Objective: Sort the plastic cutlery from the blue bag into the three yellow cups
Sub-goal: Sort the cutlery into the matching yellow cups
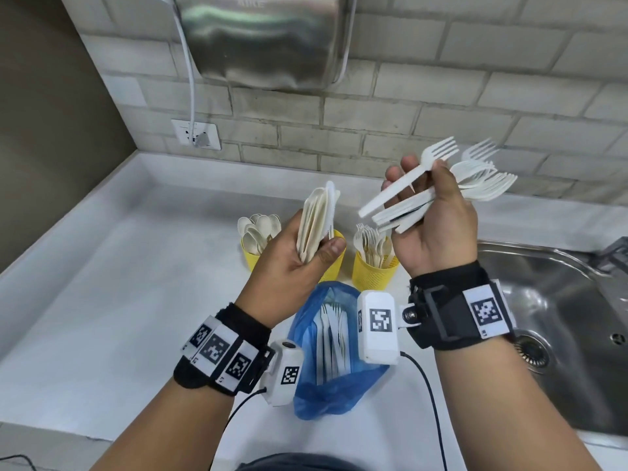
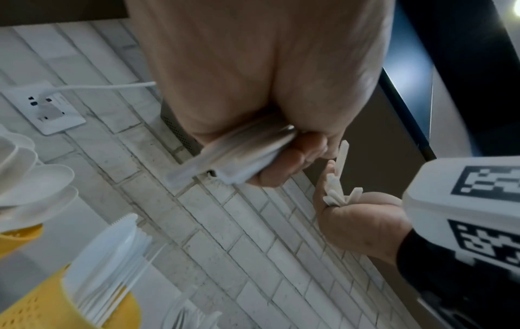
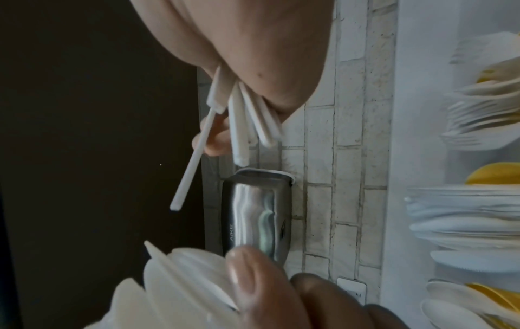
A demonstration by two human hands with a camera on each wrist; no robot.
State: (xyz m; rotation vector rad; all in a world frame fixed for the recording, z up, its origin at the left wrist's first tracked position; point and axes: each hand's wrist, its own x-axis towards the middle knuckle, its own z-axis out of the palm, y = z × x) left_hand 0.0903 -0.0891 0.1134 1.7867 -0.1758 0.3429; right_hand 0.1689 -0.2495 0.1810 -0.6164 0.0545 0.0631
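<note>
Cutlery is split between both hands above the counter (image 1: 102, 300). Left hand (image 1: 289, 263) grips a stack of white knives (image 1: 314, 222), fingers and thumb curled round the handles. Right hand (image 1: 431, 226) clutches a fanned bunch of forks (image 1: 475, 175), its fingers wrapped round them. Below lies the blue bag (image 1: 334, 385), open, with more cutlery inside. Behind stand the yellow cups: one with spoons (image 1: 260, 229), one with forks (image 1: 373, 266), and a middle one (image 1: 331, 263) mostly hidden by the left hand. A steel sink (image 1: 560, 317) sits to the right.
</note>
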